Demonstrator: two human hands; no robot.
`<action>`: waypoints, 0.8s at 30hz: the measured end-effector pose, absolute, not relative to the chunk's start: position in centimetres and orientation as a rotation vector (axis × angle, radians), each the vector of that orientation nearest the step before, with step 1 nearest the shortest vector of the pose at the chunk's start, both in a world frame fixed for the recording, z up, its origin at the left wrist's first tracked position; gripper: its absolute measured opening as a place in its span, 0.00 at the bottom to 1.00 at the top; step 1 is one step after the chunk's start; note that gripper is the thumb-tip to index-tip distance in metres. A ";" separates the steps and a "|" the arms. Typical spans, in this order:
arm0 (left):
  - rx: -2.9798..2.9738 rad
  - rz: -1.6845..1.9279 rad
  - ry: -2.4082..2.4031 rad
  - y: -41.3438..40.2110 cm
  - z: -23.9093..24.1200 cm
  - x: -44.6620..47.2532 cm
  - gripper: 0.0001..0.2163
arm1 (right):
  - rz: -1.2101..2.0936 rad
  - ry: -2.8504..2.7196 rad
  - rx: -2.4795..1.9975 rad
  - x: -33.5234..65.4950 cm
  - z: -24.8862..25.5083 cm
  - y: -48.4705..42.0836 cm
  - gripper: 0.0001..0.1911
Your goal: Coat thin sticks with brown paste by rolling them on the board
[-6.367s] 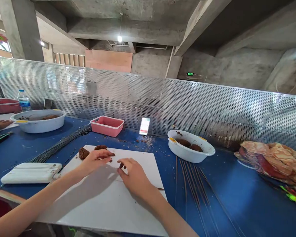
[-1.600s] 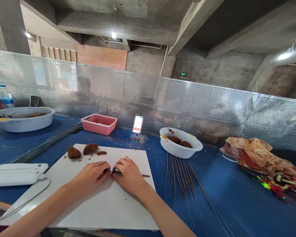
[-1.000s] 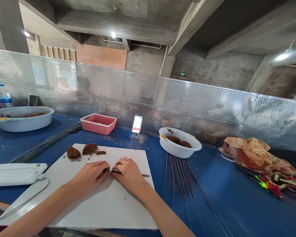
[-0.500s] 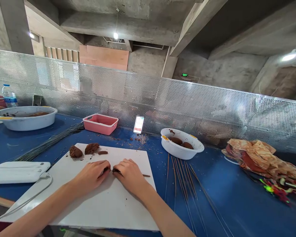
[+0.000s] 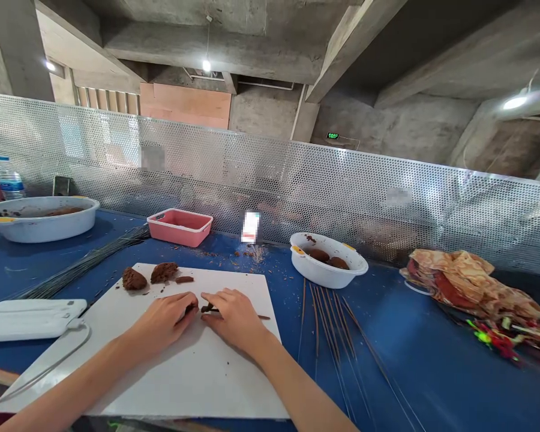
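Note:
My left hand (image 5: pixel 173 315) is over the white board (image 5: pixel 234 372), fingers curled together; what lies in their shadowed grip is hidden. Close by on its right, my right hand (image 5: pixel 231 315) has thumb and forefinger around a piece of dark brown clay (image 5: pixel 209 308). From under that hand's far side pokes the tip of a thin brown rod (image 5: pixel 264 317); whether it joins the clay cannot be seen. Behind my left hand sit two crumbly brown clay lumps, one rounded (image 5: pixel 134 278), one broken (image 5: pixel 164 272), and a short clay roll (image 5: pixel 184 279).
Several clay-coated wires (image 5: pixel 328 324) lie right of the board, below a white basin (image 5: pixel 328 264) holding clay. A pink tray (image 5: pixel 180 228), wire bundle (image 5: pixel 90 258), white power strip (image 5: pixel 31 318) with cable and another basin (image 5: pixel 40 222) are leftward. Crumpled cloth (image 5: pixel 468 279) lies far right.
My right thumb and forefinger have spread a little, baring more of the dark clay between them. My left hand keeps nearly the same pose. The whole view has shifted slightly.

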State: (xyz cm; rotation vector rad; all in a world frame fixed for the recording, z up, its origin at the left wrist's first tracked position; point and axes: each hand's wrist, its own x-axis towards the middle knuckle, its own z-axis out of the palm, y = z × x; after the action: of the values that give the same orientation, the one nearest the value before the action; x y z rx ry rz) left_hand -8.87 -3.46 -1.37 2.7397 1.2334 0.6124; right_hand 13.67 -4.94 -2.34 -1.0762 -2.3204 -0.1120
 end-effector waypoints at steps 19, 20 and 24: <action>2.746 0.631 1.199 -3.6 -1.0 -8.6 0.10 | -0.069 -2.369 -1.097 13.4 -2.1 -5.1 0.07; 2.750 0.624 1.198 -3.6 -1.1 -8.7 0.10 | -0.071 -2.357 -1.101 13.5 -2.1 -5.1 0.08; 2.753 0.620 1.185 -3.5 -1.3 -8.8 0.10 | -0.034 -2.371 -1.080 13.5 -2.1 -5.3 0.09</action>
State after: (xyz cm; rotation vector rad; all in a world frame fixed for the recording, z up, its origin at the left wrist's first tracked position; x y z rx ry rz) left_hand -8.81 -3.47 -1.32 2.7533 1.1853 0.6198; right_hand 13.53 -5.28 -2.11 -1.0801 -2.3709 -0.0339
